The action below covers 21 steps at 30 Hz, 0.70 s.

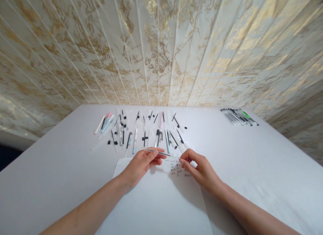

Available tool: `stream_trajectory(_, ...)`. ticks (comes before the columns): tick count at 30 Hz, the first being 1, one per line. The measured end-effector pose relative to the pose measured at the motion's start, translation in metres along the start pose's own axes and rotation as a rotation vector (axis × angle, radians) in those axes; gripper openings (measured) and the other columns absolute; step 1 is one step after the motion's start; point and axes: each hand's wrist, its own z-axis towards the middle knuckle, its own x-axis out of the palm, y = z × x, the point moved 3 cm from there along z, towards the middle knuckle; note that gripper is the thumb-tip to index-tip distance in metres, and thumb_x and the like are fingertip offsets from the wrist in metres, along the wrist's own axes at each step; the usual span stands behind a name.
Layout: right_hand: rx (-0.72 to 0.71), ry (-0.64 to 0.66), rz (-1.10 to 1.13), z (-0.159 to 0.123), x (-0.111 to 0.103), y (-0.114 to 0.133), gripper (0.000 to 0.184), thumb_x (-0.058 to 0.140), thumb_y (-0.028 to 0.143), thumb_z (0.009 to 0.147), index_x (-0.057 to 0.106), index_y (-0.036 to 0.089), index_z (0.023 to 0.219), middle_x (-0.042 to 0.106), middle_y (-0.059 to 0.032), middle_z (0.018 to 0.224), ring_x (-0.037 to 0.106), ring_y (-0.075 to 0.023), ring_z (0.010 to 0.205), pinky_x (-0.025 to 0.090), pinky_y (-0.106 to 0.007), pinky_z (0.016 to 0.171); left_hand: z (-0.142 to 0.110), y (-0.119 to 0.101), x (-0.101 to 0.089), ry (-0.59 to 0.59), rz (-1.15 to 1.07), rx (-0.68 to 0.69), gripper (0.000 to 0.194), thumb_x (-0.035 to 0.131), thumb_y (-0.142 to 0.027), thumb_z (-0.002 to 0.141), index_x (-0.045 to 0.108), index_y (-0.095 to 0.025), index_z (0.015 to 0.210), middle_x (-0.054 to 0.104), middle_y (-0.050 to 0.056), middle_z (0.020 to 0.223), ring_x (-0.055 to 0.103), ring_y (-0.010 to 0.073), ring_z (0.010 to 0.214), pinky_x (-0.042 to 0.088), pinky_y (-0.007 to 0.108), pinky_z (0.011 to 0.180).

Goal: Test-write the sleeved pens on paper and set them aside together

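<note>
Both hands are raised above the top of a white sheet of paper [151, 201], with a slender translucent pen refill [166, 155] stretched between them. A dark ink section shows along its middle. My left hand [145, 160] is closed on its left part, thumb on top. My right hand [195, 164] pinches the right end between thumb and fingertips; that tip is partly hidden. Rows of dark handwriting [176, 167] lie on the paper below the refill. Just beyond the hands are pen parts, among them a blue-and-white pen barrel [167, 140] and a black refill [174, 139].
Loose caps, barrels and refills spread across the table's [252, 167] far middle, including a pink pen [160, 120] and a black cap [185, 127]. At the far right lies a row of black-capped pens [238, 117]. A gold-patterned curtain [158, 60] hangs behind the table.
</note>
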Motion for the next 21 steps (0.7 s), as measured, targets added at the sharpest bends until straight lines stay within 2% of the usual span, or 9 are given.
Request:
stream_trajectory(5,-0.019,0.062,-0.006,-0.0012,0.0068,0.0009,0.022,0.048,0.033,0.095,0.055,0.019,0.079,0.058,-0.0005,0.07,0.051,-0.0135,0.064,0.04,-0.024,0.058,-0.0013,0.004,0.0003,0.035,0.163,0.003,0.03,0.063,-0.04,0.085,0.074,-0.017,0.102,0.076,0.009,0.093,0.062,0.016,0.078,0.046,0.027,0.081)
stream_trajectory(11,0.005,0.09,0.006,-0.0007,0.0073,-0.0001,0.026,0.046,0.036,0.096,0.056,0.019,0.079,0.058,-0.0003,0.069,0.052,-0.0136,0.063,0.039,-0.024,0.059,-0.0014,0.0024,0.0018,0.06,0.131,0.004,0.029,0.065,-0.039,0.084,0.075,-0.017,0.1,0.075,0.01,0.091,0.063,0.0172,0.077,0.047,0.029,0.081)
stream_trajectory(21,0.067,0.145,0.157,0.0007,0.0084,-0.0016,0.029,0.046,0.041,0.095,0.054,0.02,0.077,0.059,0.0002,0.069,0.053,-0.0138,0.064,0.041,-0.025,0.061,-0.0024,0.0008,0.0033,0.088,0.078,-0.008,0.028,0.066,-0.038,0.083,0.075,-0.017,0.099,0.076,0.01,0.092,0.063,0.0167,0.076,0.046,0.028,0.08)
